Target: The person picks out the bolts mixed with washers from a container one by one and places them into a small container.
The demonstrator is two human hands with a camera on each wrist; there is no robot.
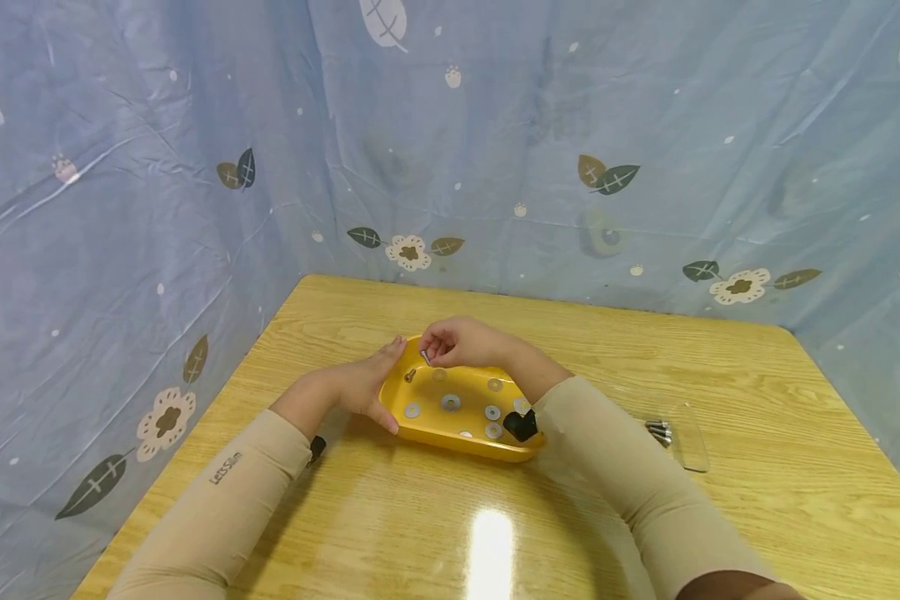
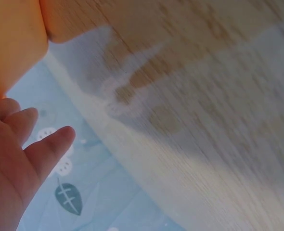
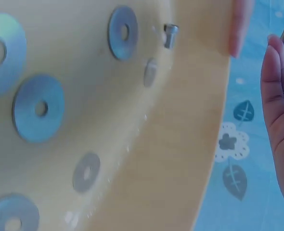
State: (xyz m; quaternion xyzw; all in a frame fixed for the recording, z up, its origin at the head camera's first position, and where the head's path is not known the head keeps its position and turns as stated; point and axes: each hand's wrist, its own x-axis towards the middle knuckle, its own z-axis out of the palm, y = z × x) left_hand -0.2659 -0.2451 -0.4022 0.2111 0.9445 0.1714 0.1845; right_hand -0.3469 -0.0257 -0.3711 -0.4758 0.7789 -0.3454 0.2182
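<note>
A yellow tray point(image 1: 450, 444) sits on the table, with several flat metal washers point(image 1: 451, 403) lying inside and one bolt point(image 1: 410, 376) near its left end. My left hand point(image 1: 362, 385) grips that left end, thumb at the near side and fingers at the far side. In the left wrist view the left hand point(image 2: 12, 154) shows beside the tray wall point(image 2: 14, 43). Over the tray's far left part, my right hand point(image 1: 461, 342) pinches a small bolt point(image 1: 424, 357) between its fingertips. The right wrist view shows the loose bolt point(image 3: 170, 36) close to the tray's side wall.
To the right on the wooden table point(image 1: 780, 433), several bolts point(image 1: 658, 432) lie together by a clear plastic piece point(image 1: 692, 442). A blue patterned curtain point(image 1: 495, 167) hangs behind and at the sides. A black wrist camera point(image 1: 521, 426) overlaps the tray's right end.
</note>
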